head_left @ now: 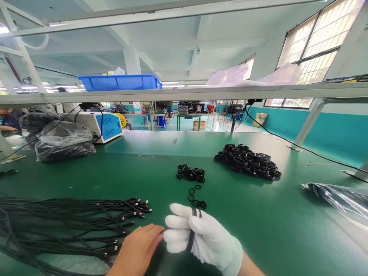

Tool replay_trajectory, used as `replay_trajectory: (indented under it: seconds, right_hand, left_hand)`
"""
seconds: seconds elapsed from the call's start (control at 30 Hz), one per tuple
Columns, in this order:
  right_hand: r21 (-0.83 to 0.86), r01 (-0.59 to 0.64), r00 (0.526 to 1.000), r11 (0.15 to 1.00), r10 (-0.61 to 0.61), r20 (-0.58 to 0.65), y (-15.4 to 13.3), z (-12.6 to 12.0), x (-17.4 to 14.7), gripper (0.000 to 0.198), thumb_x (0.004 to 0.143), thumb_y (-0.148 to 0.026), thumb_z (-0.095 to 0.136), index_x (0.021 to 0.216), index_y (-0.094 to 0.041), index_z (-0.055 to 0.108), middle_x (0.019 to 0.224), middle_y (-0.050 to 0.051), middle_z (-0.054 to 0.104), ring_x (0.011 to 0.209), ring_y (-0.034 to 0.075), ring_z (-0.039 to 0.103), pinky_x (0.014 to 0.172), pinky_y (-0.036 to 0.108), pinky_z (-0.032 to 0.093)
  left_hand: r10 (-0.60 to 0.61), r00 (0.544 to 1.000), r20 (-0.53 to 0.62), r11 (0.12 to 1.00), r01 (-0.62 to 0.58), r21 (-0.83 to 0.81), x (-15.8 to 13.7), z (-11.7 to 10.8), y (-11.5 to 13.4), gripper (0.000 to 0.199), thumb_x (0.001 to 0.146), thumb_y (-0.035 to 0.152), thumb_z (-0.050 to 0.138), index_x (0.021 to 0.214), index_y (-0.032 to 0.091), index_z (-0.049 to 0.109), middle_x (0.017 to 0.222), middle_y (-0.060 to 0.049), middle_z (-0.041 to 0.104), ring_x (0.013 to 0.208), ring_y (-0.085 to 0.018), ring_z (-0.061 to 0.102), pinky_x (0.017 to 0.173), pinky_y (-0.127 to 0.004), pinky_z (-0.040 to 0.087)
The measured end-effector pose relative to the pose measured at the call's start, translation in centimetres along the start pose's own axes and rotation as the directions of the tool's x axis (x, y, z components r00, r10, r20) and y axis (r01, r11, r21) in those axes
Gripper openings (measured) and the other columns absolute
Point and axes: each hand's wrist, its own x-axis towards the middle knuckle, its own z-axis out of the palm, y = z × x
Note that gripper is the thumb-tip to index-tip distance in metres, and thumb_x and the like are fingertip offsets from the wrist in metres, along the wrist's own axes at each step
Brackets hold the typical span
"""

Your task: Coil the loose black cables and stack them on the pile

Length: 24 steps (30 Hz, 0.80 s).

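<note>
My right hand (204, 237), in a white glove, is palm up with its fingers curled around a black cable (191, 239). Dark loops of it cross the index finger and pass under the thumb. Close by on the left is my bare left hand (139, 247), its fingers pressed together at the glove's fingertips, where a short dark bit of cable shows between them. Just beyond the glove lie a few loose black rings (191, 191), with a small pile of black rings (190, 173) behind them. To the left spreads a bundle of straight black cables (86, 218) with metal plug ends.
At the right rear is a heap of coiled black cables (248, 161). A clear plastic bag (339, 197) lies at the right edge. Bagged black goods (64, 142) and a white-and-blue machine (106, 126) stand at the left rear. An overhead shelf (184, 93) carries a blue tray (120, 82).
</note>
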Motion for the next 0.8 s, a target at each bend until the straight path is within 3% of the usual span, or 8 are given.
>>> replay_trajectory:
  seconds: [0.13,0.27,0.37,0.47,0.53,0.63,0.73,0.8]
  right_hand:
    - [0.036,0.076,0.996,0.996,-0.074,-0.039,-0.9,0.3,0.7,0.027,0.066,-0.029,0.075,0.076,-0.017,0.053,0.068,-0.004,0.039,0.062,0.009,0.039,0.058,0.024,0.029]
    - [-0.105,0.091,0.973,0.990,-0.111,-0.201,-0.4,0.0,0.7,0.035,0.069,-0.031,0.073,0.099,-0.018,0.058,0.084,0.002,0.054,0.074,0.014,0.050,0.070,0.031,0.037]
    - [-0.241,-0.010,0.948,0.971,-0.067,-0.310,0.2,-0.1,0.3,0.041,0.069,-0.030,0.073,0.106,-0.017,0.059,0.092,0.006,0.059,0.082,0.016,0.054,0.080,0.033,0.038]
    - [-0.330,-0.151,0.974,0.932,0.084,-0.209,0.8,-0.2,-0.2,0.029,0.073,-0.029,0.070,0.094,-0.011,0.064,0.079,0.005,0.061,0.072,0.013,0.054,0.074,0.029,0.040]
    - [-0.323,-0.244,0.970,0.914,0.233,-0.071,1.4,-0.4,-0.5,0.031,0.072,-0.032,0.069,0.090,-0.007,0.065,0.077,0.008,0.062,0.068,0.013,0.056,0.071,0.031,0.041]
    - [-0.225,-0.399,0.908,0.889,0.417,0.040,2.6,-1.0,-0.9,0.043,0.070,-0.029,0.069,0.103,-0.004,0.061,0.089,0.016,0.065,0.076,0.020,0.063,0.075,0.037,0.043]
    - [-0.110,-0.451,0.884,0.886,0.460,0.080,3.8,-1.3,-1.0,0.048,0.069,-0.024,0.069,0.111,-0.004,0.057,0.089,0.015,0.066,0.081,0.022,0.063,0.076,0.036,0.042]
    - [-0.033,-0.397,0.914,0.917,0.398,0.083,4.1,-1.0,-0.8,0.043,0.067,-0.025,0.070,0.105,-0.008,0.060,0.081,0.009,0.066,0.074,0.018,0.062,0.071,0.032,0.042]
  left_hand:
    - [0.095,0.996,-0.001,0.954,-0.091,0.284,-1.5,0.8,1.8,0.027,0.084,0.010,0.037,0.083,0.023,0.061,0.074,0.001,0.066,0.060,-0.017,0.060,0.057,-0.027,0.039]
    - [0.104,0.995,-0.006,0.943,-0.097,0.320,-1.3,1.1,4.2,0.026,0.079,0.004,0.039,0.078,0.022,0.058,0.070,0.001,0.064,0.058,-0.018,0.059,0.057,-0.029,0.038]
    - [0.114,0.993,0.012,0.945,-0.112,0.306,-0.6,-0.5,5.1,0.018,0.079,0.008,0.047,0.075,0.021,0.057,0.071,0.001,0.064,0.059,-0.018,0.059,0.058,-0.029,0.037]
    - [0.094,0.987,0.132,0.957,-0.126,0.260,0.3,-3.9,5.1,0.005,0.078,0.017,0.058,0.075,0.021,0.058,0.073,0.002,0.065,0.062,-0.017,0.059,0.056,-0.026,0.034]
    - [0.067,0.977,0.202,0.981,-0.102,0.168,0.9,-6.2,4.7,0.005,0.076,0.022,0.062,0.073,0.021,0.059,0.070,0.004,0.065,0.062,-0.015,0.057,0.055,-0.023,0.032]
    - [0.021,0.961,0.277,0.991,0.017,-0.133,1.6,-7.6,3.4,0.010,0.071,0.026,0.067,0.068,0.020,0.059,0.061,0.008,0.058,0.056,-0.010,0.049,0.051,-0.019,0.029]
    - [-0.009,0.930,0.367,0.838,0.208,-0.505,1.7,-6.2,1.9,0.017,0.064,0.029,0.071,0.065,0.018,0.058,0.055,0.008,0.052,0.052,-0.008,0.043,0.046,-0.017,0.029]
    - [-0.059,0.949,0.309,0.732,0.252,-0.633,1.3,-4.3,1.4,0.013,0.071,0.028,0.062,0.066,0.016,0.060,0.057,0.006,0.054,0.055,-0.009,0.046,0.049,-0.017,0.033]
